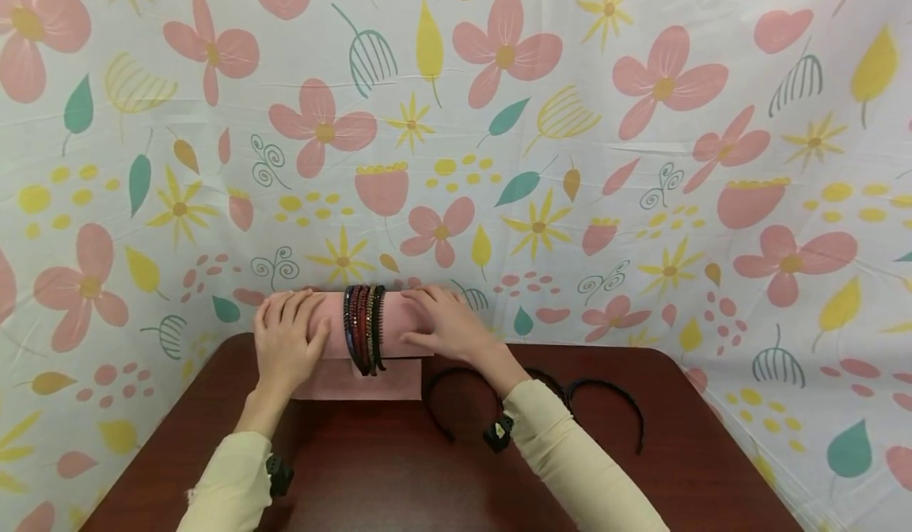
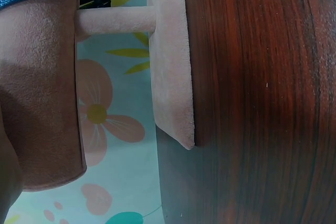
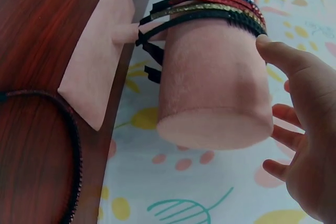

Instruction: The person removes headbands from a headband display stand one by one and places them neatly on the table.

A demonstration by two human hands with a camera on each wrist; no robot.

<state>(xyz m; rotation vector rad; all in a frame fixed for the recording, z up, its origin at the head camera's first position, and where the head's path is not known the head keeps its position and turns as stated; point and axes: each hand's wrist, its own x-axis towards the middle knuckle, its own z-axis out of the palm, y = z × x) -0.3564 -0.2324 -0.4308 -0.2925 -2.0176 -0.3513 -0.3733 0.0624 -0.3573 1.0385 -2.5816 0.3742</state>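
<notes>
Cream sleeves [image 1: 587, 469] run in from the bottom edge of the head view, nearest the camera, and beyond them, toward the far side of a red-brown table [image 1: 399, 469], a pink roll [image 1: 336, 310] lies level, held up by a short stem [image 2: 115, 20] on a flat pink base [image 1: 335, 385]. Around the middle of the roll sit several headbands [image 1: 365, 326], side by side, with black, red, gold and blue among them, some glittery and the rightmost one spiky along its outer edge; their ends hang below the roll. At the left end the left hand [image 1: 288, 342] rests with its fingers laid over the top and its thumb toward the front; I cannot tell whether it truly grips, as the fingertips pass out of sight. At the right end the right hand [image 1: 449, 322] touches the roll with relaxed, slightly bent fingers, not clenched, and in the right wrist view its thumb tip is against or just beside the spiky headband, which of the two I cannot make out. Right of the base, partly hidden by the right arm, dark loose headbands [image 1: 631, 401] lie on the tabletop, and behind everything hangs a white cloth [image 1: 484, 168] printed with pink flowers and yellow and green leaves
</notes>
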